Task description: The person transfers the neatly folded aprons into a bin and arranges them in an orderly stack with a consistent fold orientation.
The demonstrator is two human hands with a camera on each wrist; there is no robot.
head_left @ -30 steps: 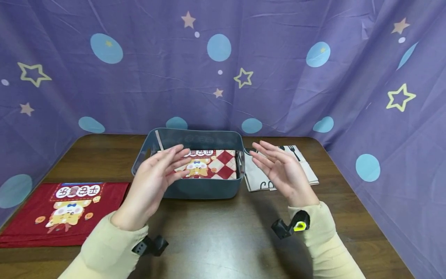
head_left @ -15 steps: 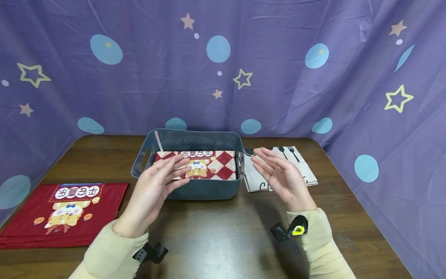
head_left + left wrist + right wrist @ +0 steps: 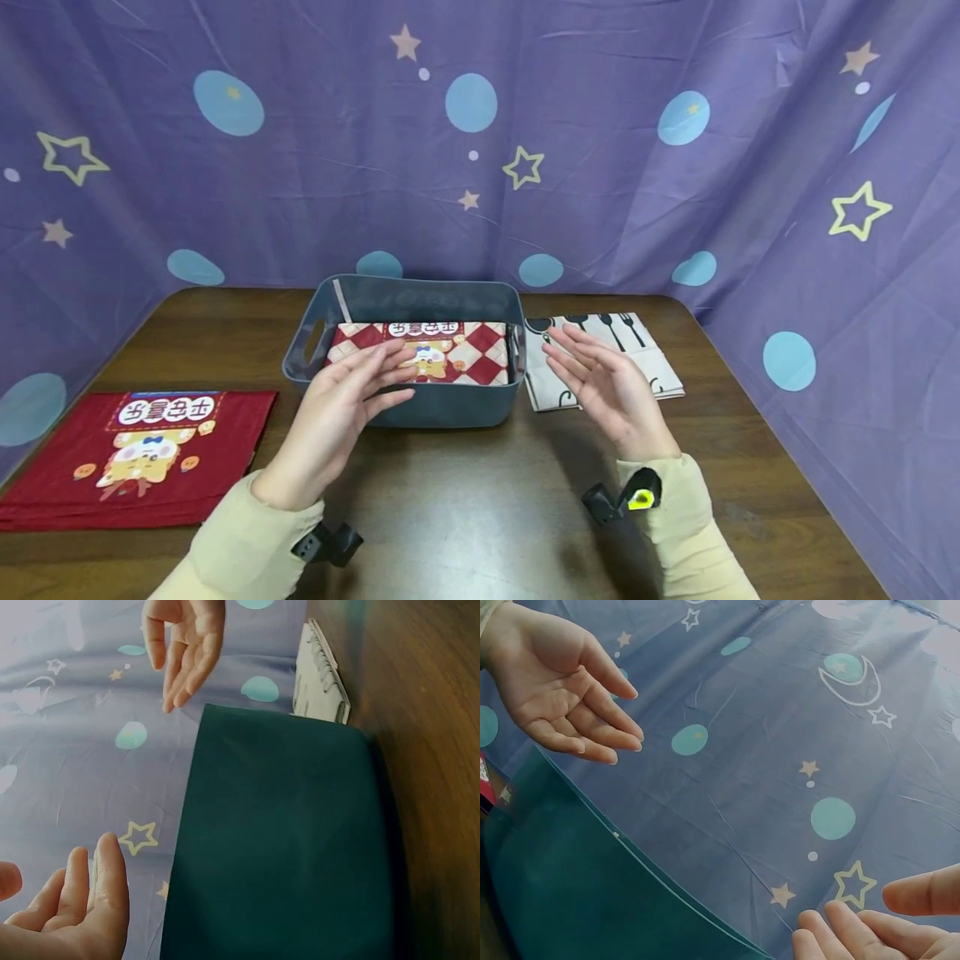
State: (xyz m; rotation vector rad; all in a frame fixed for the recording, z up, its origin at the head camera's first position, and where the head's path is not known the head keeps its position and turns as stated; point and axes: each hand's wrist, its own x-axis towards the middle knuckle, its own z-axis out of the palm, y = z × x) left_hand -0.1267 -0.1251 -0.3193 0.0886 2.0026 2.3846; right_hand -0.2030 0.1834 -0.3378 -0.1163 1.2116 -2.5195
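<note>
Both hands have drawn back toward the person from above the bin [image 3: 420,407], left hand [image 3: 341,412] at its 7 o'clock, right hand [image 3: 607,387] at 4 o'clock, fingers spread and empty, the checked cloth [image 3: 450,354] lying folded inside, apparently delivered.

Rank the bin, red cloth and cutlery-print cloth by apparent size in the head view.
1. red cloth, though it lies nearer the camera
2. gray bin, close to it in size
3. cutlery-print cloth, partly hidden by the right hand
</note>
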